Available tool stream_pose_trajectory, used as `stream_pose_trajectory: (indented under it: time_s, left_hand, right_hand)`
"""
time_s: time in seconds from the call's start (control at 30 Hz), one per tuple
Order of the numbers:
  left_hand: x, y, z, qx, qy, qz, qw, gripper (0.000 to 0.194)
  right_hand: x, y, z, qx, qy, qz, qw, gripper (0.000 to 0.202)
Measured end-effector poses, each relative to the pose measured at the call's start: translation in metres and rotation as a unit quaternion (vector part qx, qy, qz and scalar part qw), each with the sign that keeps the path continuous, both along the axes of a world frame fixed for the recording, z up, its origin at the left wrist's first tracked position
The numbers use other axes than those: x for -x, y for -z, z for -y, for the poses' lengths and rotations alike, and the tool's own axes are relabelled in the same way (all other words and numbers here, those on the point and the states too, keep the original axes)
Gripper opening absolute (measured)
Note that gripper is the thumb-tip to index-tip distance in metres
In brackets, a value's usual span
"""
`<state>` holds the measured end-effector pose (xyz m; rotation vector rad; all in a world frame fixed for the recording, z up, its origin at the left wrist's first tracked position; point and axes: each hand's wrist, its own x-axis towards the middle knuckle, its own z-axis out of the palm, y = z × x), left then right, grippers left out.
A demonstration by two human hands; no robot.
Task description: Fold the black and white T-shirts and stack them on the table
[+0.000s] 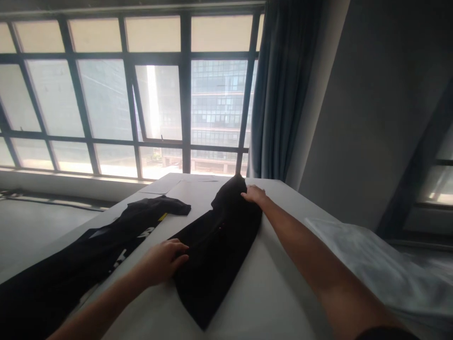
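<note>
A plain black T-shirt lies folded lengthwise on the white table, its narrower end pointing at the window. My left hand is at its near left edge, with thumb and fingers closed on the cloth. Farther off, my right hand pinches the right edge close to the far end; its fingertips are partly hidden. Left of this shirt is another black T-shirt with white lettering and a small yellow mark, touched by neither hand.
Flat white sheets of paper lie at the table's far left. Crumpled clear plastic is on the right side. Beyond the table stand a gridded window and a grey-blue curtain.
</note>
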<state>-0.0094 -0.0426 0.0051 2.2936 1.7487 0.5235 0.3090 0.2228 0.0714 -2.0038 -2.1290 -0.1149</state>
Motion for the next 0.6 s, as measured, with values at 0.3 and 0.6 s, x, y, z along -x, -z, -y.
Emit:
stream_pose_trajectory:
  time_s: [0.3, 0.6]
  left_hand:
    - [0.028, 0.027, -0.026, -0.04, -0.08, -0.105, 0.99, 0.055]
    - [0.037, 0.034, -0.037, -0.044, -0.106, -0.056, 0.992, 0.053]
  right_hand:
    - [-0.001, 0.068, 0.079, 0.136, 0.034, -0.045, 0.989, 0.061]
    - [0.003, 0.066, 0.13, 0.271, 0.032, -0.396, 0.877, 0.079]
